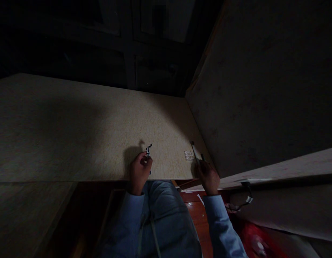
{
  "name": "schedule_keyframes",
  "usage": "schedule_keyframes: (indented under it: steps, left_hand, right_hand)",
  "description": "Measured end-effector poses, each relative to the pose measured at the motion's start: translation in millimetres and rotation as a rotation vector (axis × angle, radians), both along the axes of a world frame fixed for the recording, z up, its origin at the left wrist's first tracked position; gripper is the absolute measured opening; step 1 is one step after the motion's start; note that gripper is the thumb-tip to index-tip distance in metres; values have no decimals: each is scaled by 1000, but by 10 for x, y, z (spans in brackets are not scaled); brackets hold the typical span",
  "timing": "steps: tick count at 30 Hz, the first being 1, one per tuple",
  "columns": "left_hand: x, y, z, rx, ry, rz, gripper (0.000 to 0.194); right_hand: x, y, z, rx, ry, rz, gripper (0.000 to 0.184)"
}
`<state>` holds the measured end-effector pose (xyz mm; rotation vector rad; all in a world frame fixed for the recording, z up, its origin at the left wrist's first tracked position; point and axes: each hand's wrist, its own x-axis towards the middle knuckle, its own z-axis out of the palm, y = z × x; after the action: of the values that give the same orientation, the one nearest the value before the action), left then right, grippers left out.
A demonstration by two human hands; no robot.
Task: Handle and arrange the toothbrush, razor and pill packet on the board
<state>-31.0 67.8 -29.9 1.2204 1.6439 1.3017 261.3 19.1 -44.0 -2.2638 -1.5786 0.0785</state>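
My left hand (pixel 139 170) is closed in a pinch on a small, slim tool (pixel 148 152) with a bent dark top and a shiny shaft. The tool stands roughly upright above the sill's near edge, and its lower end shows below my fingers. At the right, my right hand (pixel 208 176) has its fingers curled round the lower end of a pale stick (pixel 196 152) with a dark tip. A short dark green piece (pixel 202 157) juts out beside those fingers. Left of the stick lies a small clear item with rows of ridges (pixel 188 155); its kind is too dim to tell.
The pale sill (pixel 101 125) runs up to a dark window (pixel 155 68). A wall (pixel 262 100) borders it on the right. Below are my lap (pixel 166 215), a reddish floor (pixel 196 218), a black cable (pixel 246 200) and a red bag-like thing (pixel 258 240).
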Motion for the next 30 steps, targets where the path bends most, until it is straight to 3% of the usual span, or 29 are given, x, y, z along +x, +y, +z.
schedule_keyframes:
  steps: [7, 11, 15, 19, 30]
  left_hand:
    - [-538, 42, -1, -14, 180, 192, 35]
    - [-778, 58, -67, -31, 263, 289, 33]
    - [-777, 68, -95, -48, 334, 301, 31]
    - [-705, 76, -109, -47, 467, 304, 31]
    - [-626, 67, -155, -1, 646, 350, 26]
  right_hand:
    - [332, 79, 29, 99, 277, 131, 47]
    - [602, 221, 125, 28, 139, 197, 40]
    - [680, 418, 242, -125, -26, 372, 49]
    - [650, 602, 308, -271, -82, 457, 50]
    - [619, 718, 366, -297, -88, 410, 20]
